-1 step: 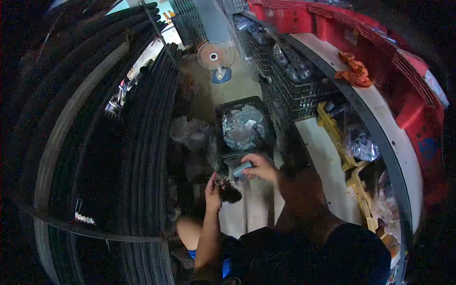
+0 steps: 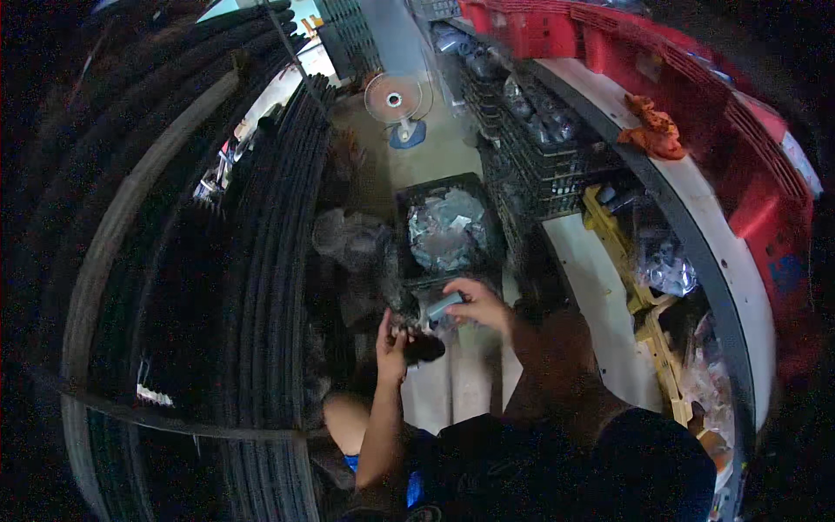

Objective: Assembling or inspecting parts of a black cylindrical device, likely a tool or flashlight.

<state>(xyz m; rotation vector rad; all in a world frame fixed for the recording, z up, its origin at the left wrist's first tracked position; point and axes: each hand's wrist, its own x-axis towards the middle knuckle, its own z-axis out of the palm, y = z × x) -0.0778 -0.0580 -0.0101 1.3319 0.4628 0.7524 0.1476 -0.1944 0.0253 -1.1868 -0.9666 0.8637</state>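
My right hand is closed, thumb and fingers pinching a small light blue-grey piece, block- or tube-shaped. Lower and to its left, my left hand has its fingers curled against a dark object, whose kind I cannot make out in the gloom. A gap separates the two hands. Just beyond them stands a black crate holding a heap of pale grey-blue pieces.
A standing fan is on the floor further off. Dark rods or tubes fill the left side. Stacked black crates, a yellow crate, an orange cloth and red bins line the right.
My left hand has risen slightly and its fingers have shifted on the dark object. The right hand still holds the blue-grey piece, nearly in place. The view has tilted a little.
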